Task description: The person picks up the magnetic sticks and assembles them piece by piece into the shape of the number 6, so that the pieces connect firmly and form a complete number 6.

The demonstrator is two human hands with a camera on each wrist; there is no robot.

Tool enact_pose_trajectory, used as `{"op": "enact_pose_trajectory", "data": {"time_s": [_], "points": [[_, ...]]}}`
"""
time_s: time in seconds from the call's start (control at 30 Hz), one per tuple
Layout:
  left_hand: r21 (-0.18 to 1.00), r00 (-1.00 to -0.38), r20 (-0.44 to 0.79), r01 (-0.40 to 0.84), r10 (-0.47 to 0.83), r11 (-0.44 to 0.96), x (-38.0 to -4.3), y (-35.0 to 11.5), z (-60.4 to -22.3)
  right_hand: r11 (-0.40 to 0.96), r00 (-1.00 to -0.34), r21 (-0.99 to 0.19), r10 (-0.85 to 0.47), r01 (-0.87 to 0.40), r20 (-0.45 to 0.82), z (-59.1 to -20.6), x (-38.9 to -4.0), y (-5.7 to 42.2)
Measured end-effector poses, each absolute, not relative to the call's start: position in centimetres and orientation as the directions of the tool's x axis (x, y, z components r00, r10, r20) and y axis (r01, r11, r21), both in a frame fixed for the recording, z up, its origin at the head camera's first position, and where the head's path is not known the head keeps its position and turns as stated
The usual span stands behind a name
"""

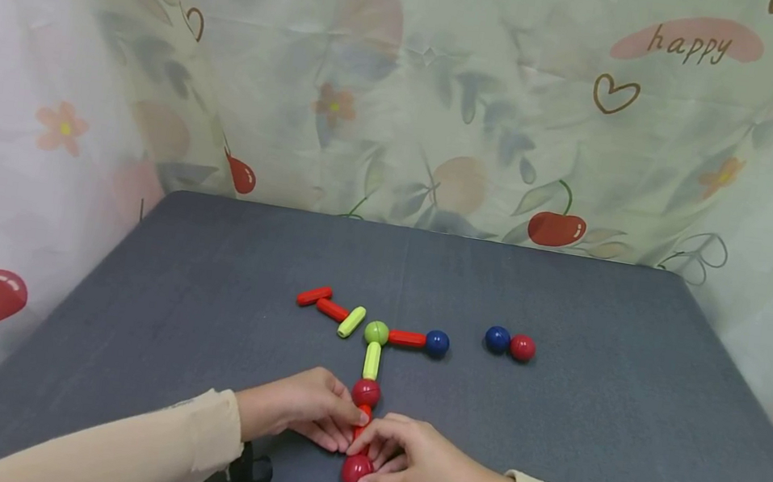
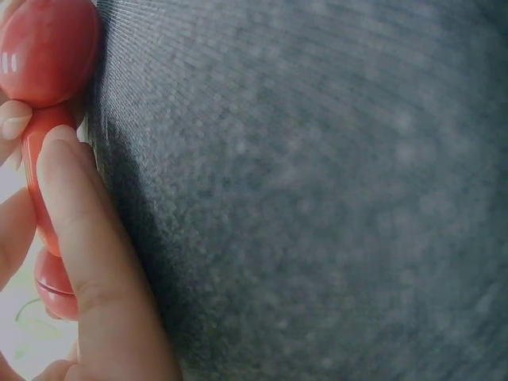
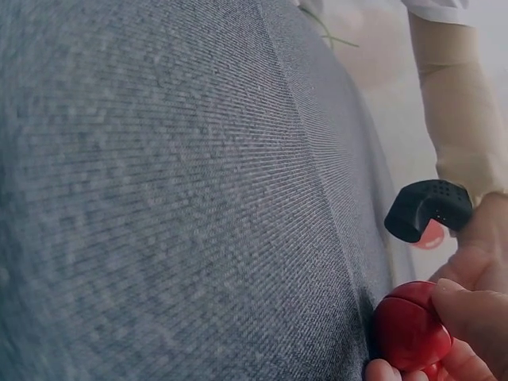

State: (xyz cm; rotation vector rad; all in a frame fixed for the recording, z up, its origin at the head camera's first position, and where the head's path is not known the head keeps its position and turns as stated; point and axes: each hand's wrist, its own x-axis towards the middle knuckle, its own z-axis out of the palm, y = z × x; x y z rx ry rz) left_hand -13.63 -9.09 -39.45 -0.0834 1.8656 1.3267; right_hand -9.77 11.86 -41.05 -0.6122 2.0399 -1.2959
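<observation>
My left hand pinches a red rod between thumb and fingers, close to the table. One end of the rod meets a red ball, the other a nearer red ball. That nearer ball sits between the thumb and fingers of my right hand; the right wrist view shows the ball in the same grip. From the farther red ball a yellow-green rod runs up to a green ball. A second red rod links the green ball to a blue ball.
Left of the green ball lie a loose yellow-green rod and two red rods. To the right, a loose blue ball stands beside a red ball. Patterned curtains surround the dark grey table.
</observation>
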Motion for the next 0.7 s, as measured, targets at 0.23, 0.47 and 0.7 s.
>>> {"op": "enact_pose_trajectory", "data": {"time_s": [0.23, 0.47, 0.7], "points": [[0.786, -0.674, -0.606, -0.423, 0.423, 0.452, -13.4, -9.2, -39.5, 0.405, -0.69, -0.913, -0.674, -0.046, -0.264, -41.0, -9.8, 11.8], [0.792, -0.746, -0.555, -0.339, 0.368, 0.508, -14.5, -10.1, -39.0, 0.398, -0.684, -0.916, -0.683, -0.052, -0.258, -41.1, -9.8, 11.8], [0.821, -0.853, -0.442, -0.259, 0.279, 0.508, -17.5, -12.0, -37.1, 0.406, -0.687, -0.912, -0.677, -0.051, -0.263, -41.1, -9.9, 11.8]]}}
